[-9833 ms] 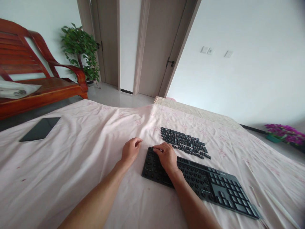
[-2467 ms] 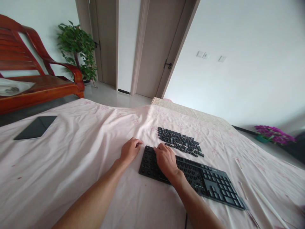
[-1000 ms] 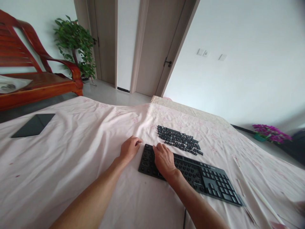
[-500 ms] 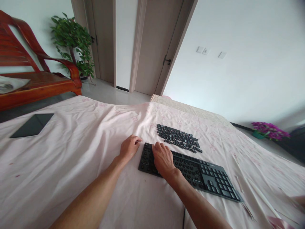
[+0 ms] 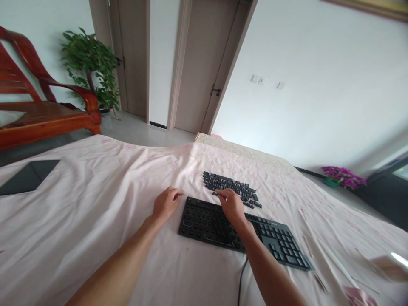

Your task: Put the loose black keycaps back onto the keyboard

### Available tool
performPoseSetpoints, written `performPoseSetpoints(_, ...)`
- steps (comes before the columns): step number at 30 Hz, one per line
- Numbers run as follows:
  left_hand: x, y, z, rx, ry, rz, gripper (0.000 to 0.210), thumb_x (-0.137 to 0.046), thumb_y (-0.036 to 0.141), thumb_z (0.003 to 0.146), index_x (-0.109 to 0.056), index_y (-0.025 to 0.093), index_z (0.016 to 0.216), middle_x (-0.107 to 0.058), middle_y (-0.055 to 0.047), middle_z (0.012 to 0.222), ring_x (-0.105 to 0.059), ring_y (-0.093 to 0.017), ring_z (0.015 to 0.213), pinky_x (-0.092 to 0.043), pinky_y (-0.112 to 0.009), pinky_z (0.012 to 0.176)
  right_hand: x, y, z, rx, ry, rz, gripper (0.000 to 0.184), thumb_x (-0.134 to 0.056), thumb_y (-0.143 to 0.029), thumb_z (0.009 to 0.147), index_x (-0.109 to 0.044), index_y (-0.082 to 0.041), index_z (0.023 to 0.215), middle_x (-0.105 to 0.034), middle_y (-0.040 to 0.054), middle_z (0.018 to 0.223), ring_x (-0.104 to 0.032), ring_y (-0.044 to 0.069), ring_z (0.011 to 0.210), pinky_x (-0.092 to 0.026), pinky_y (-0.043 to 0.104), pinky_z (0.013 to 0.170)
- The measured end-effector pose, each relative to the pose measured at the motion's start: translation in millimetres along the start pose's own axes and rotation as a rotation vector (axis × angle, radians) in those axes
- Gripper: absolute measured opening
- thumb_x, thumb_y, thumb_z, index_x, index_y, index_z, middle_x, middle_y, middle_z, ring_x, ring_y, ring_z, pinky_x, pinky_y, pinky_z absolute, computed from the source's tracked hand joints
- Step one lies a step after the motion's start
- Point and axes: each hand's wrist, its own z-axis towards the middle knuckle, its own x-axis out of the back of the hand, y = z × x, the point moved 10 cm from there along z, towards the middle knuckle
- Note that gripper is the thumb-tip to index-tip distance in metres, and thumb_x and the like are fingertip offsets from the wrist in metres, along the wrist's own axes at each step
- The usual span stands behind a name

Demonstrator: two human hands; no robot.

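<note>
A black keyboard [image 5: 204, 223] lies on the pink cloth, its left and middle parts stripped of keycaps while the right part still carries its keys. Beyond it, loose black keycaps [image 5: 228, 182] are laid out in rows. My right hand [image 5: 232, 206] reaches over the keyboard, fingers pinched at a small keycap [image 5: 214, 193] on the near side of those rows. Just left of the keyboard's upper left corner, my left hand [image 5: 166, 205] is closed, thumb and index together. Whatever it may hold is hidden.
On the left lies a dark tablet [image 5: 30, 175]. Thin tools [image 5: 319, 281] and a pale stick [image 5: 339, 263] lie right of the keyboard. A black cable [image 5: 241, 280] runs toward me. A blurred brownish object [image 5: 390, 267] is at the far right.
My right hand has moved from the keyboard's left part up and right to the loose keycaps. The left hand stays beside the keyboard. The view has shifted slightly.
</note>
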Motion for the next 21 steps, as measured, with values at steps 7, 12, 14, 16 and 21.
performPoseSetpoints(7, -1.0, -0.4, 1.0, -0.004, 0.004, 0.003, 0.022, -0.05, 0.018, 0.083, -0.068, 0.026, 0.093, -0.067, 0.001, 0.102, -0.06, -0.012, 0.092, -0.041, -0.02, 0.078, -5.5, 14.0, 15.2, -0.041, -0.057, -0.313, 0.023, -0.051, -0.031, 0.089, -0.071, -0.031, 0.099, -0.063, 0.002, 0.102, -0.052, 0.017, 0.098, -0.036, 0.024, 0.076)
performPoseSetpoints(12, -0.6, -0.8, 0.9, -0.009, 0.016, 0.01, 0.022, -0.049, 0.018, 0.082, -0.068, 0.026, 0.092, -0.067, 0.002, 0.101, -0.061, -0.011, 0.091, -0.042, -0.021, 0.077, -22.9, 6.1, 25.1, 0.024, -0.1, -0.412, 0.022, -0.052, -0.031, 0.089, -0.073, -0.03, 0.095, -0.062, 0.004, 0.1, -0.049, 0.018, 0.097, -0.034, 0.027, 0.078)
performPoseSetpoints(14, 0.5, -0.2, 0.5, -0.008, 0.023, 0.01, 0.022, -0.05, 0.018, 0.082, -0.067, 0.026, 0.091, -0.067, 0.002, 0.101, -0.061, -0.011, 0.091, -0.042, -0.021, 0.077, -29.2, 3.9, 28.9, 0.05, -0.125, -0.435, 0.02, -0.054, -0.031, 0.088, -0.073, -0.03, 0.093, -0.062, 0.0048, 0.1, -0.048, 0.019, 0.097, -0.034, 0.028, 0.079)
performPoseSetpoints(16, 1.3, 0.4, 0.2, -0.009, 0.027, 0.009, 0.022, -0.05, 0.018, 0.082, -0.067, 0.027, 0.091, -0.067, 0.002, 0.101, -0.061, -0.011, 0.091, -0.042, -0.021, 0.077, -32.9, 0.2, 31.6, 0.086, -0.133, -0.448, 0.017, -0.057, -0.031, 0.086, -0.074, -0.029, 0.09, -0.062, 0.0049, 0.098, -0.048, 0.02, 0.097, -0.034, 0.029, 0.08)
performPoseSetpoints(21, 0.4, -0.6, 0.4, -0.009, 0.023, 0.004, 0.022, -0.049, 0.019, 0.082, -0.067, 0.026, 0.092, -0.067, 0.002, 0.101, -0.061, -0.011, 0.091, -0.042, -0.021, 0.078, -33.2, -8.2, 30.7, 0.122, -0.125, -0.42, 0.015, -0.06, -0.032, 0.085, -0.073, -0.028, 0.087, -0.063, 0.0036, 0.097, -0.049, 0.019, 0.098, -0.033, 0.029, 0.083)
